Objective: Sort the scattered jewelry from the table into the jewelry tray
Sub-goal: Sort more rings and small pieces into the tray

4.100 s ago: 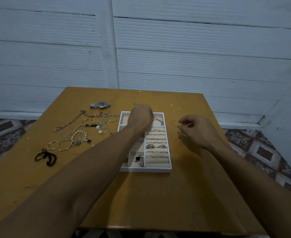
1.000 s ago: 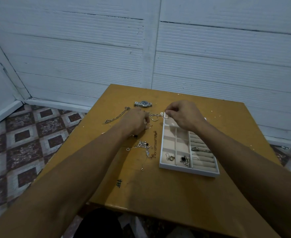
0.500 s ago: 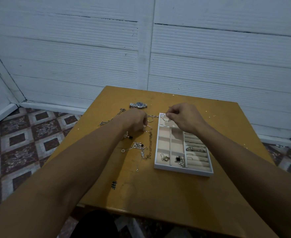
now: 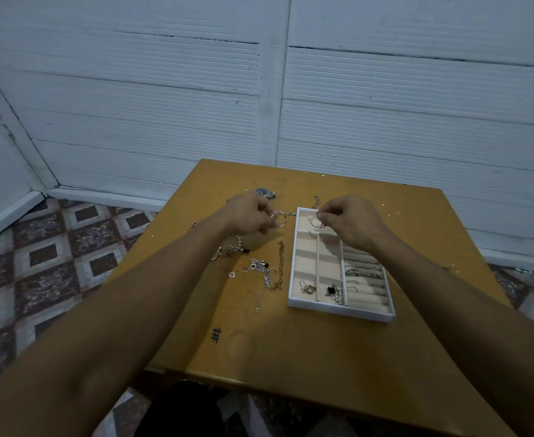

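A white jewelry tray (image 4: 338,307) with cream compartments lies on the yellow table (image 4: 306,351). Its near cells hold small pieces and its ring rolls hold rings (image 4: 362,273). My right hand (image 4: 347,220) hovers over the tray's far compartment and pinches a thin pearl bracelet (image 4: 314,223) that droops into it. My left hand (image 4: 251,216), left of the tray, has its fingers curled around a small chain piece (image 4: 278,219). Loose chains and pendants (image 4: 259,268) lie scattered between my arms. A wristwatch (image 4: 264,192) sits beyond my left hand.
A bead bracelet and gold pieces (image 4: 231,249) lie beside my left wrist. A short chain (image 4: 316,201) rests just beyond the tray's far edge. A black "#" mark (image 4: 216,335) is on the tabletop. White panel walls stand behind; patterned floor tiles lie left.
Since four seconds ago my view has swung left and my left hand has left the tray for the scattered jewelry. In the last second my right hand has shifted over the tray's far compartment with the bracelet.
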Motion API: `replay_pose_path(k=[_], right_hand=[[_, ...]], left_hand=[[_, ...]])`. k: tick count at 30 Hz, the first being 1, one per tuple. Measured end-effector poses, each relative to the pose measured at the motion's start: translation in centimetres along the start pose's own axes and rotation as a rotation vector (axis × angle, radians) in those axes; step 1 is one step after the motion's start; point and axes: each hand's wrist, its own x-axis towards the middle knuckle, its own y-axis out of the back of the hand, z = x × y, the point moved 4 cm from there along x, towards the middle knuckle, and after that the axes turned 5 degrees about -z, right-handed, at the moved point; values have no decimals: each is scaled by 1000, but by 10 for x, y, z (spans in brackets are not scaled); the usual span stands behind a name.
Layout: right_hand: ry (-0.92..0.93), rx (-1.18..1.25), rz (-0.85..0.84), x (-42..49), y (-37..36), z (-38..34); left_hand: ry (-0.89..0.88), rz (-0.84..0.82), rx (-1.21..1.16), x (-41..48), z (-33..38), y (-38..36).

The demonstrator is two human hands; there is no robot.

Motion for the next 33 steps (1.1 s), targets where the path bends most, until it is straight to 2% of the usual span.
replay_pose_path(k=[7,13,19,26,33], right_hand=[[-102,45,76,-8,28,33],[-179,-75,100,-8,50,67],[-182,-210,51,2,38,81],[-80,-452,27,4,20,80],[-70,-583,-39,8,21,79]], left_hand=[[-17,62,-175,-11,7,-6],[9,-1,-125,-4,18,-16],[-36,-104,-17,2,38,-23],[-73,-52,-24,15,50,-32],[-73,-52,-69,26,60,-43]])
